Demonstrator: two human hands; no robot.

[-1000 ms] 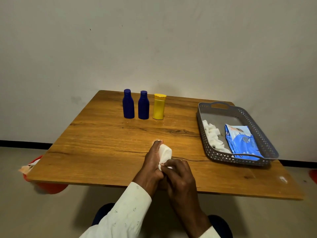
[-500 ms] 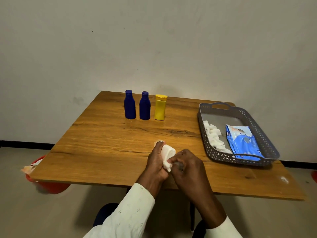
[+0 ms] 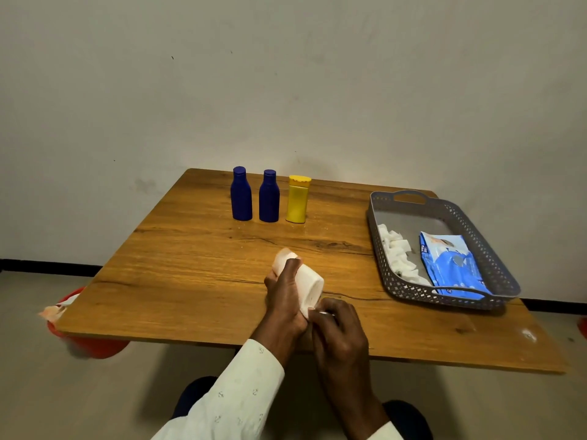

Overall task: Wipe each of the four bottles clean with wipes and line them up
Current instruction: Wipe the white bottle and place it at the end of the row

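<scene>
While the wooden table [image 3: 197, 274] carries everything in play, most of the job looks settled at its far edge. Off to the right sits a grey perforated tray [image 3: 495, 271], holding a blue pack of wipes [image 3: 451, 265] and a heap of crumpled white wipes [image 3: 397, 252] along its left wall, which I take to be used ones. At the back, two dark blue bottles [image 3: 241, 198] and a yellow bottle [image 3: 297, 201] stand upright in a close row, just beside one another; by my reading these three are wiped and lined up. That leaves the fourth, a white bottle [image 3: 309, 285], tilted above the near part of the table. It is gripped around its body by the left hand [image 3: 284, 300], thumb across the upper end. Against its lower end the right hand [image 3: 341, 331] pinches a small white wipe [image 3: 324, 312], mostly hidden by the fingers. Finishing this wipe and standing the bottle next to the yellow one seems all that remains.
</scene>
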